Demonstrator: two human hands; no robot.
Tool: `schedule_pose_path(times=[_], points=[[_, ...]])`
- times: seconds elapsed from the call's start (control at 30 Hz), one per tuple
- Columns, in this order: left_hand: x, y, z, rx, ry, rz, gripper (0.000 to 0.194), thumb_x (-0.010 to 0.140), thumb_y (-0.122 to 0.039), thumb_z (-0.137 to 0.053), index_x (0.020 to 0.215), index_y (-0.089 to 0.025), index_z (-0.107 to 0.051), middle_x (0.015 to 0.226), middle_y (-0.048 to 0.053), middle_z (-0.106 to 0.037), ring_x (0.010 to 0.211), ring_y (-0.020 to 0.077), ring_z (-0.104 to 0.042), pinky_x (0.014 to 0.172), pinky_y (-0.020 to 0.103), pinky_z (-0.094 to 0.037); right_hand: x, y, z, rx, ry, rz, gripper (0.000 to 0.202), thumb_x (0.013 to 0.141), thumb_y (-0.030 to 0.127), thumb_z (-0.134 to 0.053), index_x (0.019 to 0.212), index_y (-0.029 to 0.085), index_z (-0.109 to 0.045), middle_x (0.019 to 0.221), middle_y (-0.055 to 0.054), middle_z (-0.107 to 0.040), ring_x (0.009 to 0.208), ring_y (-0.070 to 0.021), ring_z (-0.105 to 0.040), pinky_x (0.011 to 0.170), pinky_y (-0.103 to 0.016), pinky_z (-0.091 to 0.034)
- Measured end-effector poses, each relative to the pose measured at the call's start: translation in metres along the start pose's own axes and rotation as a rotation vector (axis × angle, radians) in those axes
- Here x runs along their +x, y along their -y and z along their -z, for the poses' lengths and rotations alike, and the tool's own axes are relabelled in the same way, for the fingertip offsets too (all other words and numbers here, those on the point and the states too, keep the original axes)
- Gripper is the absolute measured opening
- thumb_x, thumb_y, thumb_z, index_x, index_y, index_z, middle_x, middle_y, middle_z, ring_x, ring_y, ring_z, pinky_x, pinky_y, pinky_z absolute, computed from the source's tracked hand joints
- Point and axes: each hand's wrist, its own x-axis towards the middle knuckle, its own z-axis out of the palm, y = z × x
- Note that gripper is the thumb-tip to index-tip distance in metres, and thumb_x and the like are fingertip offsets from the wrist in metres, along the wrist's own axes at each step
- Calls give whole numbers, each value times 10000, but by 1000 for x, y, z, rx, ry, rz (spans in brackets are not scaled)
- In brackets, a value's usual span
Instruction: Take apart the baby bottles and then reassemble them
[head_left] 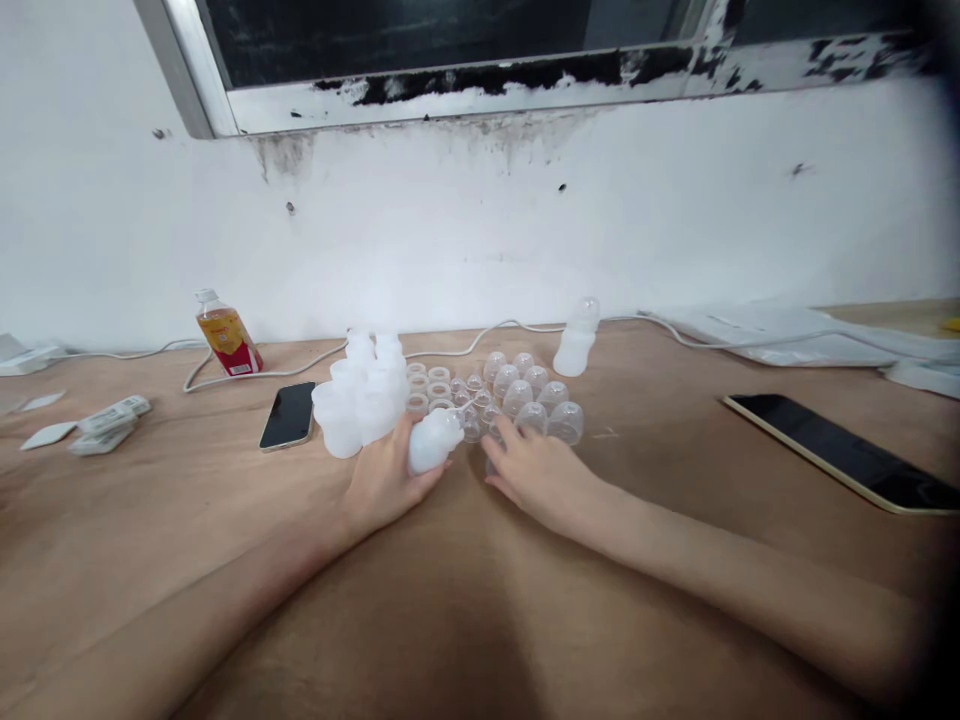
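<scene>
My left hand (390,480) is wrapped around a white baby bottle (430,443), tilted so its teat end leans to the right. My right hand (544,475) bends over the front of the rows of clear domed bottle caps (517,397). Its thumb and fingers close around a clear bottle cap (491,466), mostly hidden by the hand. Between my hands lie several clear teats (472,384). Behind the held bottle are rows of pale rings (439,375). White bottle bodies (341,420) stand grouped beside my left hand.
A capped baby bottle (576,340) stands near the wall. A phone (288,416) and a drink bottle (229,335) are on the left, with small packets (112,420) farther out. At right lie a larger phone (840,450) and plastic bags (750,335). A white cable (472,345) runs along the back.
</scene>
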Motion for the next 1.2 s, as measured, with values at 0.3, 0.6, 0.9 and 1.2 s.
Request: schedule_pose_path(times=[0.3, 0.6, 0.9, 1.2], points=[[0, 2, -1, -45, -8, -16, 443, 706, -420, -487, 1061, -189, -359, 978, 63, -576, 849, 217, -575, 660, 312, -456, 6, 4, -30, 794, -296, 0, 208, 829, 320, -313, 929, 184, -432, 897, -72, -500, 718, -151, -510, 633, -298, -432], [0, -2, 5, 70, 79, -18, 460, 714, -461, -465, 1074, -196, -358, 971, 62, -585, 811, 235, -587, 607, 311, -444, 18, -3, -45, 1777, -514, -271, 213, 823, 417, -318, 953, 251, -347, 727, 23, -431, 567, -87, -452, 505, -218, -399], [0, -2, 3, 73, 95, 5, 435, 714, -433, -472, 1063, -199, -361, 921, 54, -594, 791, 233, -587, 598, 295, -434, 19, -2, -50, 1790, -556, -255, 199, 828, 396, -341, 945, 241, -385, 664, 36, -446, 521, -82, -449, 488, -225, -392], [1, -5, 5, 128, 125, -20, 438, 719, -425, -459, 1076, -197, -348, 908, 55, -602, 782, 247, -593, 601, 311, -434, 12, 2, -42, 1569, -537, -133, 247, 837, 355, -351, 1054, 238, -355, 763, 7, -451, 579, -96, -459, 599, -275, -418]])
